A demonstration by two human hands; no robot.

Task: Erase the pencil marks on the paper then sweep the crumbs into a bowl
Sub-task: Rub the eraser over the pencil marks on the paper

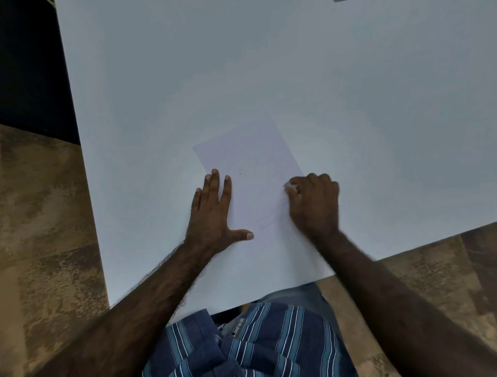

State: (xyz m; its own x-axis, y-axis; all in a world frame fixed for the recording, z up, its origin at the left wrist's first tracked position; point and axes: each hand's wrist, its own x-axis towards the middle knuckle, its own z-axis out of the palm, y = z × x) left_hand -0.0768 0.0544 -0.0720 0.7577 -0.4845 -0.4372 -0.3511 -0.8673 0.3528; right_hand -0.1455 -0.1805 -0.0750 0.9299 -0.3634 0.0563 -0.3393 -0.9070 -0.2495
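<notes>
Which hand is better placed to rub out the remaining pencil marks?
Right. The right hand already pinches the eraser on the paper; the left hand lies flat, pinning the sheet.

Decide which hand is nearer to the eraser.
Right. The right hand grips the eraser at the paper's right edge; the left hand lies flat on its left side.

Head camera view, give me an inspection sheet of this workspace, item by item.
Surface: white table, mostly bare.
Job's things: paper lies flat, faint marks; small white eraser at its right edge; no bowl seen.
Clutter: grey object cut off at the top edge.
Hands: left hand flat, pinning the paper; right hand closed on the eraser.
Cables: nothing seen.
Surroundings: brown mottled floor; striped shirt.
</notes>
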